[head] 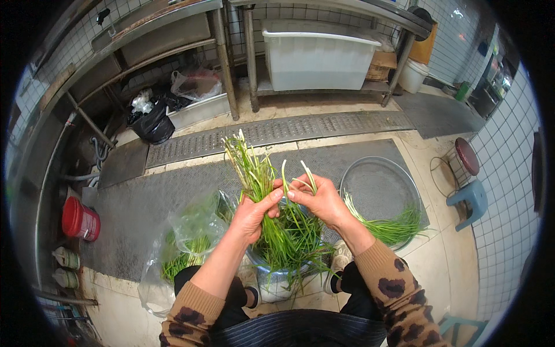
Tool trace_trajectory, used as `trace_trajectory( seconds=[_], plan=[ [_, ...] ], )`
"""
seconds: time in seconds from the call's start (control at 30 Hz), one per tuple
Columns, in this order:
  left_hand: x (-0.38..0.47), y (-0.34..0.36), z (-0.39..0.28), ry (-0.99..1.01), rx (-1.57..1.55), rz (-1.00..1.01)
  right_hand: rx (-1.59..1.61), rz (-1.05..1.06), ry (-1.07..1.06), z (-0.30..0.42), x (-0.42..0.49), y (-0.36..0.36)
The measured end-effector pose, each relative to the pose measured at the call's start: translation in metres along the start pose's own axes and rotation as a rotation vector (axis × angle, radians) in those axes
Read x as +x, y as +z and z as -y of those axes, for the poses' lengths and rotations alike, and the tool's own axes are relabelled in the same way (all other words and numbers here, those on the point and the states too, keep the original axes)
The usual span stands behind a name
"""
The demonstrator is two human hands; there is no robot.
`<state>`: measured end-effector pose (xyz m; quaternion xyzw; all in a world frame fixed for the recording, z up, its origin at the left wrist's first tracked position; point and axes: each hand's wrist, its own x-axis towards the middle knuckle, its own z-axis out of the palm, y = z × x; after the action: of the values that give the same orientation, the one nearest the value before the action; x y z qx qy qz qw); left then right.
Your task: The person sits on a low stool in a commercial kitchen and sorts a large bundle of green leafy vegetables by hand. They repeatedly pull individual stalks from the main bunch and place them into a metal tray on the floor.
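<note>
My left hand [256, 212] grips a thick bunch of green chives [249, 167], their pale stem ends pointing up and away. Close beside it, my right hand [318, 195] pinches a few loose stalks [308, 173] with white ends. Below both hands, a metal basin [262, 262] between my feet holds more tangled greens, and the bunch's leaves hang over it. To the right, a round mesh sieve [373, 186] lies on the floor with a neat pile of chives [390, 225]. A clear plastic bag [197, 221] with more greens is at the left.
A red bucket [80, 219] stands at far left. Right of the sieve are a blue plastic stool [468, 204] and a red-topped stool [467, 156]. Ahead, a drain grate [277, 130] crosses the floor before a black-bagged bin [152, 123] and a white plastic tub [318, 60] under a metal table.
</note>
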<state>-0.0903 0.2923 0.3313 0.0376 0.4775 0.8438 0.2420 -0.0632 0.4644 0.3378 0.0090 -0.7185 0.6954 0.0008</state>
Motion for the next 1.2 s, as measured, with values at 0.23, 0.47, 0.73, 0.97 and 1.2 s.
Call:
trace_trajectory(
  seconds=[0.23, 0.47, 0.73, 0.97, 1.2],
  plan=[
    [0.003, -0.01, -0.002, -0.054, 0.008, -0.015, 0.085, 0.075, 0.08, 0.015, -0.007, 0.013],
    [0.006, -0.012, -0.003, -0.029, 0.134, -0.034, -0.029, -0.02, -0.018, 0.0, -0.004, 0.01],
    [0.009, -0.014, -0.002, -0.066, 0.068, -0.074, -0.314, 0.02, -0.002, 0.001, -0.006, 0.005],
    [0.013, -0.021, -0.001, -0.139, -0.21, -0.172, -0.137, 0.071, 0.139, 0.006, -0.01, 0.005],
    [0.027, -0.048, 0.006, -0.014, -0.05, -0.342, 0.099, 0.131, 0.285, 0.025, -0.015, 0.003]
  ],
)
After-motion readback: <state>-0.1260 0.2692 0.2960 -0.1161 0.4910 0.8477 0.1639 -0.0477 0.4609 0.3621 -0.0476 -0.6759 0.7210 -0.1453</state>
